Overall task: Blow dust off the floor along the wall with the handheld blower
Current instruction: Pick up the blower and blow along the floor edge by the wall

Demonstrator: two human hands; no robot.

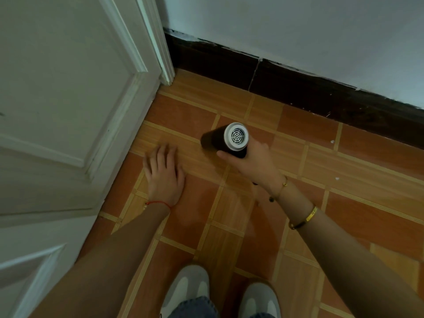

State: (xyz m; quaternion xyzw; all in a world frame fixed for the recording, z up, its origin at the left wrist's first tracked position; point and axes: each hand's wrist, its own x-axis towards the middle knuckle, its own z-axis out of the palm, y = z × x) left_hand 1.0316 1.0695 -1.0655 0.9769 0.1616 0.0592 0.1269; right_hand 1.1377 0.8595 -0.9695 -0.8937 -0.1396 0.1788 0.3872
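Room corner: a tiled floor (298, 203) meets a pale wall (298, 31) along a dark skirting (298, 88), with a white door (68, 99) closing the corner. The right hand (254, 166) wraps the handle of the blower (226, 140), fingers closed around it. Its white intake grille faces the camera, so the dark barrel points away from the hand, down toward the floor ahead and the door-side corner. This angle probably drives dust along the skirting rather than back at the person. The left hand (164, 173) lies beside the blower, nearer the door, palm down and fingers spread, holding nothing. It likely braces the crouch. Two shoes (188, 290) stand behind both hands.
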